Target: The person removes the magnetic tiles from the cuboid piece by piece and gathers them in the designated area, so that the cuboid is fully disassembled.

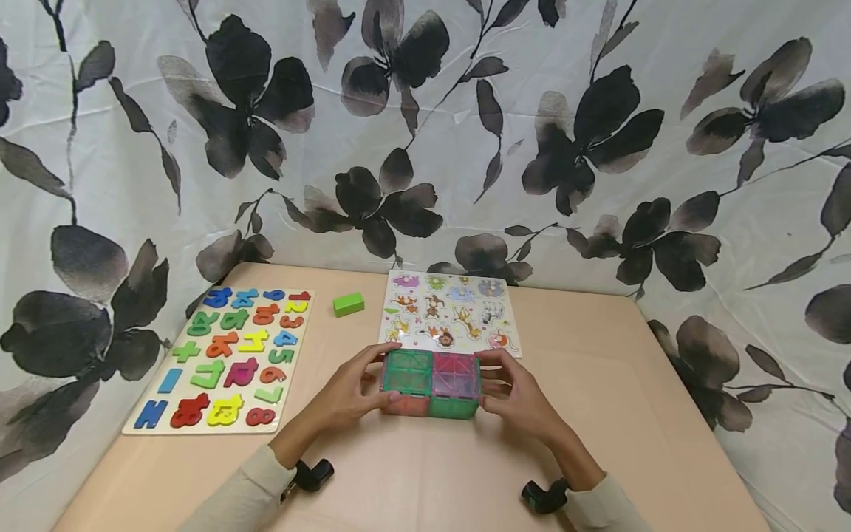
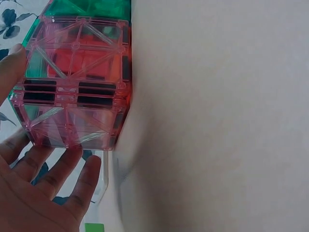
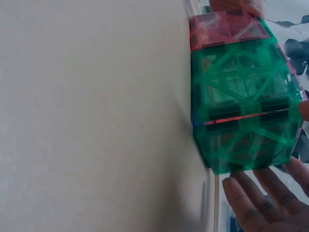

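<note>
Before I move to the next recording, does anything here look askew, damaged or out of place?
One small oddity: in the right wrist view, a thin slanting red line shows between two green tiles of the box, so that edge may not sit flush. Nothing looks spilled or broken.

Coloured raised numerals stand on a pale board (image 1: 185,380) at the left of the table, seen from the head camera. Down its right-hand column, from the far edge to the near one, they read: red 1 (image 1: 299,296), yellow 2 (image 1: 296,307), orange-red 3 (image 1: 291,322), blue 4 (image 1: 286,338), green 5 (image 1: 281,357), orange 6 (image 1: 272,375), light green 7 (image 1: 269,395) and red 8 (image 1: 260,417). A green plus sign (image 1: 186,352) sits in the leftmost column. The board's other shapes (coloured, chunky, some perhaps two digits joined) are too unclear to read with certainty.
</note>
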The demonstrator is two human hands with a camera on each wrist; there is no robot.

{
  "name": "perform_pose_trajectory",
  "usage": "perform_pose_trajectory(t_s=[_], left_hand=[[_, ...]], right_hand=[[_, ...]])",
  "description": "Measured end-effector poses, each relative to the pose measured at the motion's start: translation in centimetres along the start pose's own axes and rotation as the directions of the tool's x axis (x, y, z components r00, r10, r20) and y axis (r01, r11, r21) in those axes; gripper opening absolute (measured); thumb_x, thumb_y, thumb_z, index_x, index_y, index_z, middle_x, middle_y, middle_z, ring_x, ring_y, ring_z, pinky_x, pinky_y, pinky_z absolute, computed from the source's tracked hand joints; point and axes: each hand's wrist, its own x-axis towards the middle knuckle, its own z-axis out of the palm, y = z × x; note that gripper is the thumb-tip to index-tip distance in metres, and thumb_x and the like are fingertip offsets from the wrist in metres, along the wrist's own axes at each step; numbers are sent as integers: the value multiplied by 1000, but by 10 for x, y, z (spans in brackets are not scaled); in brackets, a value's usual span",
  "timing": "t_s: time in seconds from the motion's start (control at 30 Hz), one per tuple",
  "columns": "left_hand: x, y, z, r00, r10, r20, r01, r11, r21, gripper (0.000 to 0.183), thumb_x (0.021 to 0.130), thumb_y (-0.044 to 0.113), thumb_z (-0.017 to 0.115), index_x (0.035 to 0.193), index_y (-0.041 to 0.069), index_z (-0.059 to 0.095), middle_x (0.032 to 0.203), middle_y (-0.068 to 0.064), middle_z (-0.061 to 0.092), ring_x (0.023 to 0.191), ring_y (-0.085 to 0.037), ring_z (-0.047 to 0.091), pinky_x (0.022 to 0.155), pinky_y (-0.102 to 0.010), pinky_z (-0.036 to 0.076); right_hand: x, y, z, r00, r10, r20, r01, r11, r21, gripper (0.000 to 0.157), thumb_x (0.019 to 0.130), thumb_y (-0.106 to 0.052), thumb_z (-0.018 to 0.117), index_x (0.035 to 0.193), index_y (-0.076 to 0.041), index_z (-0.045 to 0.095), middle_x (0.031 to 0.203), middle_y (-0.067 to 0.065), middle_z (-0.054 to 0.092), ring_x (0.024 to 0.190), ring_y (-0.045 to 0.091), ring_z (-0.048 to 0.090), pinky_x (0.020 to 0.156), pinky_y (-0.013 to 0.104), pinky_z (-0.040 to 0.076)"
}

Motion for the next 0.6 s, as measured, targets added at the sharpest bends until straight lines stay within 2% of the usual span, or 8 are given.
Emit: perform_pose_trajectory(t_s=[0.23, 0.43, 0.53, 0.6], left_hand=[[0, -2, 1, 1000, -1, -3, 1, 1000, -3, 78, 92, 28, 85, 159, 17, 46, 158, -9, 53, 142, -33, 54, 113, -58, 53], [0, -3, 1, 1000, 2, -1, -2, 1000, 4, 79, 92, 28, 85, 160, 16, 45, 158, -9, 52, 141, -33, 55, 110, -57, 55], [0, -4, 1, 1000, -2, -1, 2, 1000, 3, 79, 93, 28, 84, 160, 17, 45, 159, -9, 51, 142, -33, 54, 112, -58, 54], [0, -4, 1, 1000, -1, -2, 1, 1000, 1, 78, 93, 28, 84, 160, 17, 45, 160, -9, 51, 142, -34, 54, 113, -59, 52]], right_hand=[[-7, 4, -4, 998, 23, -62, -28, 997, -70, 64, 90, 3, 68, 149, -15, 52, 147, 17, 63, 120, 31, 72, 97, 26, 61], [-20, 3, -8, 986, 25, -167, -52, 985, -163, 45, 91, 5, 70, 132, -13, 68, 125, 16, 76, 90, 22, 78, 79, 23, 61], [-24, 2, -10, 980, 70, -188, -102, 981, -165, 34, 93, 1, 74, 126, -11, 72, 117, 15, 78, 81, 21, 77, 73, 22, 60], [-26, 2, -13, 976, 115, -183, -143, 979, -146, 33, 94, -2, 76, 126, -9, 72, 116, 16, 77, 80, 22, 77, 72, 22, 61]])
